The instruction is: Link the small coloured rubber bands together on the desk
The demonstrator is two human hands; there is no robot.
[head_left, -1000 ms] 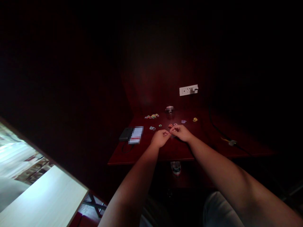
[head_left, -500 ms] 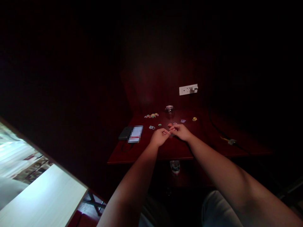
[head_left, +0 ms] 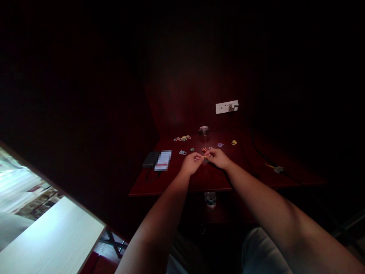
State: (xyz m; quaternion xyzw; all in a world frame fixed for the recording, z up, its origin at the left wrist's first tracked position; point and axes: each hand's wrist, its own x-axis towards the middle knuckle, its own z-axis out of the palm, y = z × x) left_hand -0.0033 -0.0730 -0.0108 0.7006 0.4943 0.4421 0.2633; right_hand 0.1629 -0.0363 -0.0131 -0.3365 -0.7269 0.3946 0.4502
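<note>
My left hand (head_left: pixel 193 163) and my right hand (head_left: pixel 218 158) meet over the dark red table, fingertips pinched. Between them is a small yellow hair tie (head_left: pixel 203 156), held from both sides. Just beyond the fingers lie orange hair ties (head_left: pixel 204 149) and a pink one (head_left: pixel 210 148). To their left sit a green hair tie (head_left: pixel 192 149) and several pale blue ones (head_left: pixel 183 152). Purple hair ties (head_left: pixel 220 144) and yellow ones (head_left: pixel 234 142) form small groups at the right. A mixed-colour pile (head_left: pixel 182 138) rests at the back left.
A clear lidded jar (head_left: pixel 204 132) stands at the back of the table (head_left: pixel 171 186). On the left are a black box-like device (head_left: pixel 150 160) and a phone with a blurred screen (head_left: pixel 163 160). A cable with a connector (head_left: pixel 278 170) lies right, below a wall socket (head_left: pixel 227 107). A cup (head_left: pixel 210 199) sits underneath.
The yellow band between my fingertips shows more clearly now, where before it was a pale speck. My hands stay almost in place; the whole view has shifted slightly.
</note>
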